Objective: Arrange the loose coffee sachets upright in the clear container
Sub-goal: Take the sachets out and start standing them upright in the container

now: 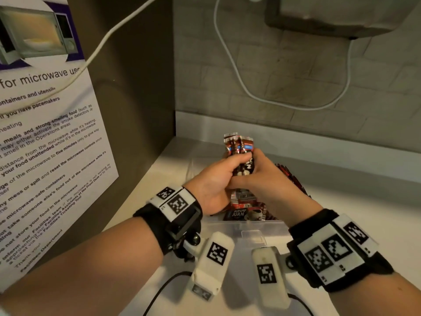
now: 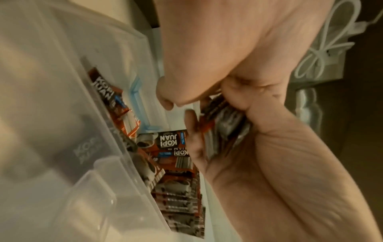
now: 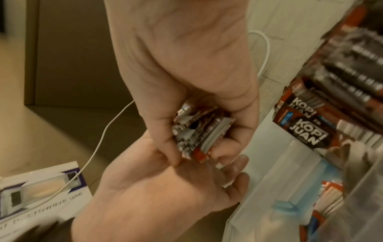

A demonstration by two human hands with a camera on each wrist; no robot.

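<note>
Both hands hold one bundle of brown "Kopi Juan" coffee sachets [image 1: 239, 147] upright above the clear container [image 1: 250, 223]. My left hand [image 1: 216, 179] grips it from the left with the thumb across the front. My right hand [image 1: 268, 176] wraps it from the right. The right wrist view shows the bundle's [image 3: 199, 132] end between my right hand's [image 3: 186, 73] thumb and fingers, with the left hand [image 3: 165, 188] below. Loose sachets [image 2: 172, 142] lie flat inside the container [image 2: 82, 114]. A row of sachets [image 3: 352, 73] stands along its right side.
A microwave-use poster [image 1: 45, 133] hangs on the brown panel to the left. A white cable [image 1: 239, 71] loops on the tiled back wall under a grey appliance [image 1: 330, 17]. The container sits on a white counter [image 1: 159, 169]. A blue clip [image 2: 136, 101] shows on the container.
</note>
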